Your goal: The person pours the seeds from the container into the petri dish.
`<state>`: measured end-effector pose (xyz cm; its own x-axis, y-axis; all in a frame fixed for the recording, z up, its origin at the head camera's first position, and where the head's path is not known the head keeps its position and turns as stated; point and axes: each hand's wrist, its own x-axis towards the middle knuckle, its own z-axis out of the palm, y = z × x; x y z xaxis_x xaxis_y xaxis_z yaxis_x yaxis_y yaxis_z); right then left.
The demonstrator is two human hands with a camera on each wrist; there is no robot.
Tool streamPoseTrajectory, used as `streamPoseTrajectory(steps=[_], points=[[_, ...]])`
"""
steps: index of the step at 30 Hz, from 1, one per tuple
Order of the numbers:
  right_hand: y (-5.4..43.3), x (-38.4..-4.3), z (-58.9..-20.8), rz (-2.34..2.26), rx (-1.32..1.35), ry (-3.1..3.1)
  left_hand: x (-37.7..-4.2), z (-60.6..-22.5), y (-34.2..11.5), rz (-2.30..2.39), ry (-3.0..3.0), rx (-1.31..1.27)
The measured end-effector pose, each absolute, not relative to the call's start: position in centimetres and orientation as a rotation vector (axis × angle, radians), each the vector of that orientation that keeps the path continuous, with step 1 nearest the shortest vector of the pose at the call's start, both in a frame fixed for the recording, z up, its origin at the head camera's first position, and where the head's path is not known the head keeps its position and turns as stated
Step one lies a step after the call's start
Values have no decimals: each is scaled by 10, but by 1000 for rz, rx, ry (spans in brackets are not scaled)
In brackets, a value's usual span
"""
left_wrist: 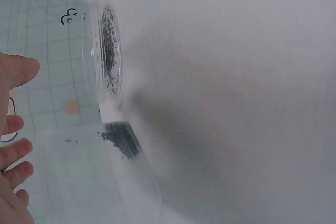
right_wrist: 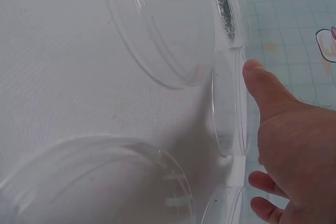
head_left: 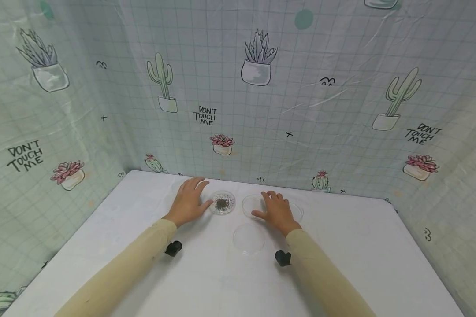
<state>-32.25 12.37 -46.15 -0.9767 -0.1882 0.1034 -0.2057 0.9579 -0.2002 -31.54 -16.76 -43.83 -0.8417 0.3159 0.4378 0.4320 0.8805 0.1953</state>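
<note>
White tabletop [head_left: 365, 251], head view: a grain dish [head_left: 222, 214], round and clear, bearing dark grains [head_left: 221, 203], lies just beside the thumb of the left hand [head_left: 187, 204], fingers loose and spread. The right hand [head_left: 278, 213], fingers relaxed and parted, is above and between a second dish [head_left: 253, 206] and third dish [head_left: 297, 213]; a fourth dish [head_left: 249, 239] lies nearer the person.

Left wrist: a transparent container [left_wrist: 142, 192] with dark powder [left_wrist: 122, 140] stands near the grain dish.

Right wrist: thumb extended; contact undeterminable.

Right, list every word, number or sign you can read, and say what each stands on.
"DON'T TOUCH ME": three times on the gridded sheet, at left, middle and right.
Small crosses and squiggles: same sheet, not words.
Clear dishes: no readable text.
</note>
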Motion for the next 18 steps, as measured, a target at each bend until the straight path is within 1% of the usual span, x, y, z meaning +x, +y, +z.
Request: streamPoseTrajectory(steps=[8,18], points=[[126,-324,-463,306,283,-3071,-314,-443,-180,-419,-2626,-513],[125,-324,-463,263,304,-3077,-316,-448,-198,-513,-2647,-403]])
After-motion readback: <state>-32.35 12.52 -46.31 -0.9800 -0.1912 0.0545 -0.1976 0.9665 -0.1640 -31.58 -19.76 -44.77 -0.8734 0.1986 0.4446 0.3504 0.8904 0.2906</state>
